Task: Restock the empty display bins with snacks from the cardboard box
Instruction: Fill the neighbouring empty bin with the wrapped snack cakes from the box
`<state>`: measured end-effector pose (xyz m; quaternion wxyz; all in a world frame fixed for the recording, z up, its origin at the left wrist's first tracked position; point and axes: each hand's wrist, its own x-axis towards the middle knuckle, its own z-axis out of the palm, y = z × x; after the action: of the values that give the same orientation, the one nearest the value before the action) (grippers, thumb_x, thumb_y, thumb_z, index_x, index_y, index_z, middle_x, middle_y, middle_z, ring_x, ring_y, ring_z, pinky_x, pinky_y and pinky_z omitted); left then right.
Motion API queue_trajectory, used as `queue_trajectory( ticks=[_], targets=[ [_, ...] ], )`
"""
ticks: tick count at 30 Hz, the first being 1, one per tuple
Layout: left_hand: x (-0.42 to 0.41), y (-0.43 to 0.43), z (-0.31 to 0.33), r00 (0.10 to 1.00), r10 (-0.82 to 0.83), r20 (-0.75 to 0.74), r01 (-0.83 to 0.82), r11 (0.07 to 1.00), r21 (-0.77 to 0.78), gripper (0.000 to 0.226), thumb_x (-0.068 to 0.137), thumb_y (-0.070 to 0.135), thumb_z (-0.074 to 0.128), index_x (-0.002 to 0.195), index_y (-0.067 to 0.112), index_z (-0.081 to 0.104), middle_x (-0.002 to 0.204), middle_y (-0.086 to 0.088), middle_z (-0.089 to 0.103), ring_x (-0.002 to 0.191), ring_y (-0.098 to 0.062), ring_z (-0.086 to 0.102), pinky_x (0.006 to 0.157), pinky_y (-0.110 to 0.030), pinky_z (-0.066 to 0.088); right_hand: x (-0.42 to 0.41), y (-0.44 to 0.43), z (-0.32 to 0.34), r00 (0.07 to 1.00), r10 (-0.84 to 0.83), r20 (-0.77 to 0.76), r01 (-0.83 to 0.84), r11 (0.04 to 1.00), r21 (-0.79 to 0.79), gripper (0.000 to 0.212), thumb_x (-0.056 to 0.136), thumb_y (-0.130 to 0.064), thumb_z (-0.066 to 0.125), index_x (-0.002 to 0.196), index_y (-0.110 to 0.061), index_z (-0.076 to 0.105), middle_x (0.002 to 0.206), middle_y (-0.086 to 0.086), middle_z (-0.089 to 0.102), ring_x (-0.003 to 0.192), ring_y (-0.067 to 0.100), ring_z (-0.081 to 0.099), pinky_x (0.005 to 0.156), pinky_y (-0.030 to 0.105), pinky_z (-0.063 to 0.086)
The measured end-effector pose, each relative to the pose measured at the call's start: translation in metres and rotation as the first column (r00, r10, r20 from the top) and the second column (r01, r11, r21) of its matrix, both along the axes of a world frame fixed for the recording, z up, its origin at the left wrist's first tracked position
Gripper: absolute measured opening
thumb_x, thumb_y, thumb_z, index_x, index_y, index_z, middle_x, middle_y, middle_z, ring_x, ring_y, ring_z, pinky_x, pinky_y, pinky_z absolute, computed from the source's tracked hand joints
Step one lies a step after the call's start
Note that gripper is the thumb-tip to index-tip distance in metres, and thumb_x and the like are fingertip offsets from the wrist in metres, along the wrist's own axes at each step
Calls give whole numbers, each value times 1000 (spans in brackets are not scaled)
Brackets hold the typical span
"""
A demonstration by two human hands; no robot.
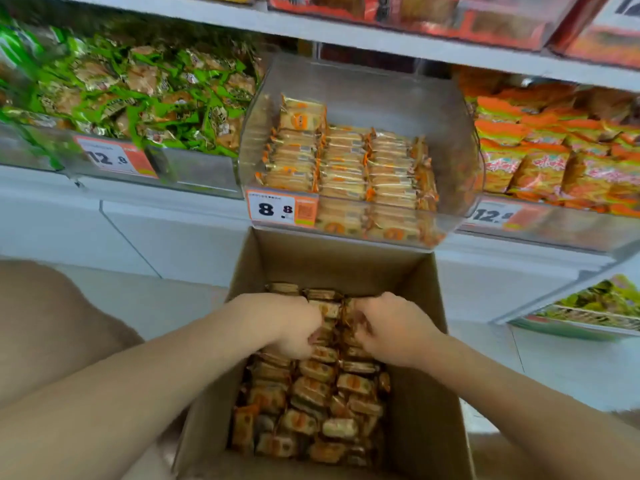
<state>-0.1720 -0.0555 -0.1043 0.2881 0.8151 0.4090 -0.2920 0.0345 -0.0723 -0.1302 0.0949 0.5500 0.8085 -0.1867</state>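
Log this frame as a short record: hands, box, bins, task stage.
left hand: in the cardboard box, fingers curled round snack packets
right hand: beside it, also gripping packets
cardboard box: open, below the middle bin, holds many packets
middle bin: clear, partly filled with neat rows; price tag reads 8.8
neighbours: green packets on the left, orange packets on the right
stage: batch gripped, not yet lifted

The cardboard box (pixel 424 355) is open on top, its walls hemming both sides. The clear bin (pixel 374 95) has free room above its snacks (pixel 346 168), behind a front wall (pixel 381 221), beneath the upper shelf (pixel 346 37)
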Motion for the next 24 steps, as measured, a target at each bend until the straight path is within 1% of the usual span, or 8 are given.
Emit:
queue_trajectory(
  ticks=[4, 10, 12, 14, 15, 17, 19, 24],
  targets=[
    [1, 2, -70, 999, 41, -35, -40, 999, 20, 23, 103, 26, 51, 115, 16, 67, 107, -5, 67, 92, -26, 65, 73, -42, 57, 13, -7, -86, 984, -163, 66, 176, 936, -305, 11, 97, -19, 57, 95, -16, 67, 95, 3, 67, 89, 27, 66, 81, 43, 61],
    [-6, -9, -148, 969, 224, -105, -234, 968, -91, 24, 108, 15, 43, 122, 12, 62, 116, -8, 62, 88, -23, 58, 66, -31, 47, 19, -33, -171, 951, -243, 191, 303, 858, -415, 30, 106, -7, 38, 124, -15, 61, 126, 11, 62, 113, 30, 62, 97, 41, 54],
    [-7, -10, -166, 955, 277, -107, -285, 957, -60, 28, 106, 10, 44, 130, 15, 58, 128, -10, 58, 108, -28, 59, 85, -36, 51, 15, -36, -188, 947, -252, 200, 315, 851, -420, 34, 104, -4, 39, 128, -16, 60, 127, 11, 62, 115, 31, 63, 98, 43, 55],
    [-10, -10, -185, 935, 335, -117, -336, 942, 11, 49, 103, 5, 48, 150, 18, 45, 152, -12, 44, 141, -36, 43, 114, -48, 39, 10, -38, -200, 957, -226, 184, 286, 848, -446, 31, 103, -6, 45, 126, -18, 62, 128, 10, 65, 113, 31, 65, 97, 44, 56],
    [-11, -9, -192, 920, 375, -117, -373, 927, 43, 59, 102, 3, 50, 158, 18, 36, 161, -12, 34, 150, -39, 32, 121, -51, 31, 9, -37, -204, 961, -213, 178, 273, 845, -460, 29, 103, -9, 47, 126, -18, 62, 129, 11, 65, 114, 31, 65, 98, 44, 55],
    [-11, -9, -204, 881, 458, -114, -456, 889, 48, 68, 102, -1, 51, 163, 17, 26, 168, -13, 18, 152, -41, 28, 122, -51, 31, 6, -36, -208, 965, -190, 181, 254, 842, -475, 27, 104, -13, 49, 129, -18, 59, 132, 12, 63, 118, 32, 63, 100, 42, 53],
    [-10, -10, -218, 851, 516, -95, -519, 855, 0, 71, 101, -6, 50, 163, 14, 24, 170, -14, 10, 148, -40, 38, 117, -46, 40, 6, -36, -213, 964, -180, 194, 253, 842, -476, 26, 106, -16, 48, 129, -18, 58, 134, 12, 62, 120, 32, 62, 98, 40, 50],
    [-11, -14, -242, 805, 591, -50, -588, 807, 59, 68, 100, -4, 52, 161, 12, 26, 169, -16, 15, 149, -39, 35, 121, -47, 37, 1, -33, -214, 940, -316, 125, 334, 791, -513, 34, 91, -31, 77, 119, -25, 58, 127, 2, 60, 110, 23, 60, 90, 35, 52]
  ],
)
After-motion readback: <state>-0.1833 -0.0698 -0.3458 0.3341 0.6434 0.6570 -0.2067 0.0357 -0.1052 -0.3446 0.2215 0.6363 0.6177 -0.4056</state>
